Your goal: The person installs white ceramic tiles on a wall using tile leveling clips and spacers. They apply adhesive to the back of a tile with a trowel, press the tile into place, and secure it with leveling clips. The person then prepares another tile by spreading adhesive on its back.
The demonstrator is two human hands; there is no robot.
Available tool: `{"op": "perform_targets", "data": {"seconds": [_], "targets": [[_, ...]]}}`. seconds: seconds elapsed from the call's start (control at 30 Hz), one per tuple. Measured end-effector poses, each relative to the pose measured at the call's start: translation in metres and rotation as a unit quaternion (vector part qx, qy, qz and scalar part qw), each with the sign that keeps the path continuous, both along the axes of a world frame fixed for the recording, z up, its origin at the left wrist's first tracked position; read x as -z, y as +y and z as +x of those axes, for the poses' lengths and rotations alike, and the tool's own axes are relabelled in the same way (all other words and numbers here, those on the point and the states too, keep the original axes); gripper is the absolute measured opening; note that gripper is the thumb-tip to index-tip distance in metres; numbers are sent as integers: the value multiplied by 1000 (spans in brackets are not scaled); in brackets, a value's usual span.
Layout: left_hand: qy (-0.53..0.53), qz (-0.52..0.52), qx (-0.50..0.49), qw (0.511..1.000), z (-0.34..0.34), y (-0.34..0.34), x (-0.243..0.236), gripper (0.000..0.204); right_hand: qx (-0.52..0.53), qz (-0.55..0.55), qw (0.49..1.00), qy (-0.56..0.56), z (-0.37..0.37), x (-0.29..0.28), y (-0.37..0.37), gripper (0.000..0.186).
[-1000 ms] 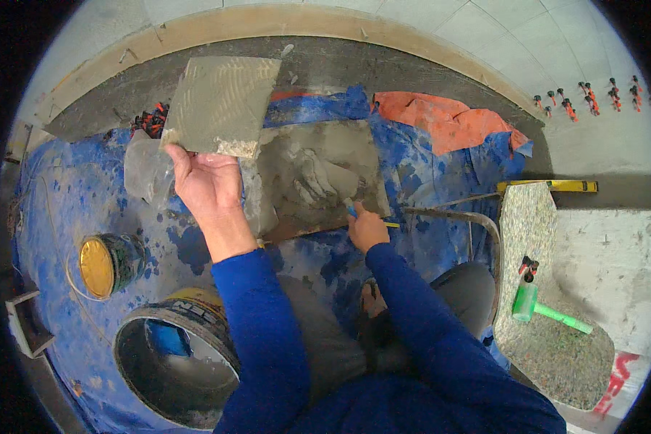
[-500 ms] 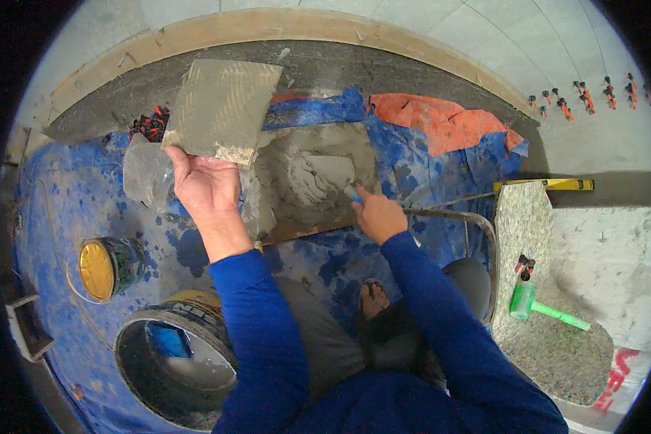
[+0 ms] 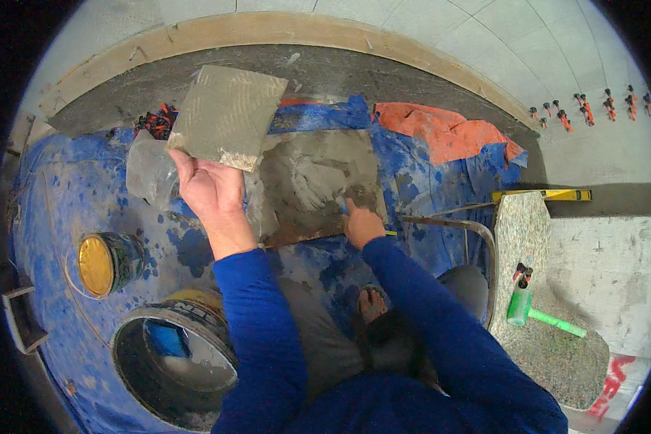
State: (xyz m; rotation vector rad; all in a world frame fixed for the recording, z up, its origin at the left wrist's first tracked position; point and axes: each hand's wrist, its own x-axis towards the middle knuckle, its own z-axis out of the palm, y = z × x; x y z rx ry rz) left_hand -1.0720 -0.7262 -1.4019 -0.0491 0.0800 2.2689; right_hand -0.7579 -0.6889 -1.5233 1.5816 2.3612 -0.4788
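Note:
A square tile [image 3: 230,114], its upper face coated with thin grey mortar in combed ridges, rests on my left hand [image 3: 211,192], which grips it from below at the near edge, palm up. My right hand [image 3: 365,226] is closed round the blue handle of a trowel [image 3: 327,179]. The trowel's blade is smeared grey and hard to tell from the wet mortar [image 3: 302,184] around it. That mortar lies on a flat board [image 3: 358,145] in front of me. The tile is held up to the left of the board's far part.
A large bucket [image 3: 126,369] with a blue thing inside stands near left, beside a smaller pail [image 3: 96,265]. Blue sheeting [image 3: 173,246] covers the floor. An orange cloth [image 3: 441,126], a yellow level [image 3: 564,195], a green mallet [image 3: 519,307] and a bent metal bar [image 3: 477,228] are right.
My right hand and the trowel have moved slightly left and nearer to me over the mortar. The tile stays in my left hand, shifted only slightly in view.

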Motion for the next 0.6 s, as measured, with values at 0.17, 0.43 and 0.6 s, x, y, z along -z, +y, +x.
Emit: {"op": "perform_targets", "data": {"seconds": [0.17, 0.43, 0.6], "targets": [[-4, -31, -16, 999, 1, 1, 0, 52, 202, 23, 966, 157, 42, 34, -53, 48], [11, -36, -5, 999, 1, 5, 4, 54, 301, -136, 893, 307, -25, 29, -37, 51], [-3, -39, -4, 999, 1, 6, 0, 54, 56, 55, 993, 85, -17, -11, -21, 52]]}}
